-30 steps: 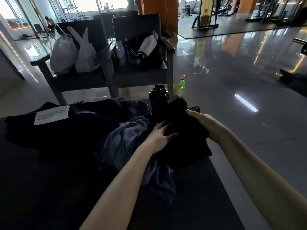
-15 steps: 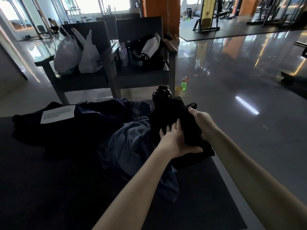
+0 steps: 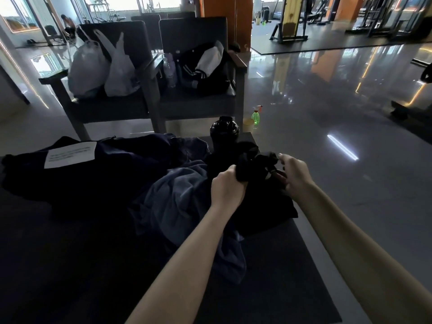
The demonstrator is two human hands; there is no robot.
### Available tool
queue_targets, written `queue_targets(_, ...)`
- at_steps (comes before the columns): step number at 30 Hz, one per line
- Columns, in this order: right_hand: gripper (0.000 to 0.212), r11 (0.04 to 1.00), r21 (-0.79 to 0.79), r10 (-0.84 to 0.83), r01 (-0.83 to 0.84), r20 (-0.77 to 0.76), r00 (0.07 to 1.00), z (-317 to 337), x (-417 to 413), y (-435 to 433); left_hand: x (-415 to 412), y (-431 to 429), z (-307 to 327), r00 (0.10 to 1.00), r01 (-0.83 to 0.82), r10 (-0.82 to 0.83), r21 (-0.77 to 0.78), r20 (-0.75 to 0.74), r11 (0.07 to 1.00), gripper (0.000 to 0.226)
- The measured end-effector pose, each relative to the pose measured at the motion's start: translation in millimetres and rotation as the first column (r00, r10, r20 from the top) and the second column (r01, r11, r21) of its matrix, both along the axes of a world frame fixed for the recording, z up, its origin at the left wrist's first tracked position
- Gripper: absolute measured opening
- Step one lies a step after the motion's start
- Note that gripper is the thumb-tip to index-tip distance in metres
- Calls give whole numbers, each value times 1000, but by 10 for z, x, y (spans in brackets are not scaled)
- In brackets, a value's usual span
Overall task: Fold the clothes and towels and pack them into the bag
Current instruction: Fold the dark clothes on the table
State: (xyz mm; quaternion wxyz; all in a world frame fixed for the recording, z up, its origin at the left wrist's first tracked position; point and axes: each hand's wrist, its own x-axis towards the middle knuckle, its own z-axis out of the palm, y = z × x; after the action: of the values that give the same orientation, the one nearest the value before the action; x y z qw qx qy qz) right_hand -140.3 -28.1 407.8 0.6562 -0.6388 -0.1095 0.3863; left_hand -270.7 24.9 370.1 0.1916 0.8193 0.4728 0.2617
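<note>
While my left hand (image 3: pixel 228 188) is clenched round a bunched fold of the black garment (image 3: pixel 251 161), that knot of cloth stands up above the rest of the piece. The rest lies spread over the far right corner of the dark surface (image 3: pixel 70 265). My right hand (image 3: pixel 295 176) is just beside the same bunch, forefinger stretched to its edge and the other fingers curled under. From this feed I cannot tell whether they actually hold the cloth or only touch it.

Directly left of the black garment, and partly under my left forearm, a grey-blue towel (image 3: pixel 182 199) lies crumpled, one end trailing towards me. Beyond it a dark navy heap (image 3: pixel 131 160) stretches across the surface to the left, with a white paper sheet (image 3: pixel 70 154) lying on top. It is too dark to tell whether that heap is clothing or a bag. A black shaker bottle (image 3: pixel 224 130) stands upright at the far edge, just behind the raised bunch.

Past the surface, on the glossy floor (image 3: pixel 327 101), stand two armchairs side by side. The first armchair (image 3: pixel 109 108) carries white plastic bags (image 3: pixel 102 69). The second armchair (image 3: pixel 194 31) carries a black jacket (image 3: pixel 205 73) with white stripes and a clear bottle (image 3: pixel 169 71). A green spray bottle (image 3: pixel 255 116) stands on the floor beside the chair leg.
</note>
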Motion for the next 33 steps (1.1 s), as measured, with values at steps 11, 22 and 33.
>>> queue_targets(11, 35, 956, -142, 238, -255, -125, 963, -61, 17, 168, -149, -79, 12, 965, 67, -8, -221, 261, 973, 18)
queue_targets(22, 30, 872, 33, 488, -488, -131, 863, -61, 155, 236, -76, 273, 151, 819, 548, -211, -617, 534, 565, 75)
queue_targets(33, 53, 831, 31, 526, -555, -367, 767, -193, 328, 539, 200, 428, -155, 935, 337, -353, -225, -34, 914, 76)
